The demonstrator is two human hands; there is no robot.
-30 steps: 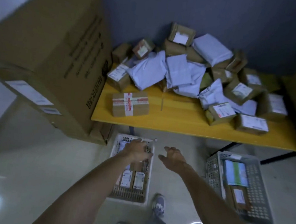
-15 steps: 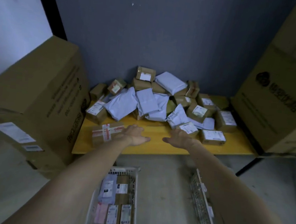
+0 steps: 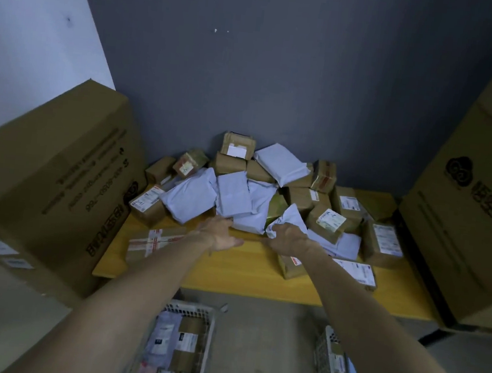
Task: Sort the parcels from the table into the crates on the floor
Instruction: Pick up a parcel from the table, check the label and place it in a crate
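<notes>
A heap of brown boxes and white poly mailers lies on the yellow table. My left hand reaches to the front of the heap, fingers straight, tips at the edge of a white mailer. My right hand curls its fingers on the crumpled corner of another white mailer. A brown box with red-and-white tape sits just left of my left forearm. On the floor in front of the table stand two white mesh crates with parcels inside, the left crate and the right crate.
A large cardboard carton stands against the table's left end and another carton at its right end. A dark grey wall is behind the heap. Bare floor shows between the crates.
The view has risen from the crates to the table. Both hands moved forward from the table's front edge to the heap, and my right hand took hold of a white mailer.
</notes>
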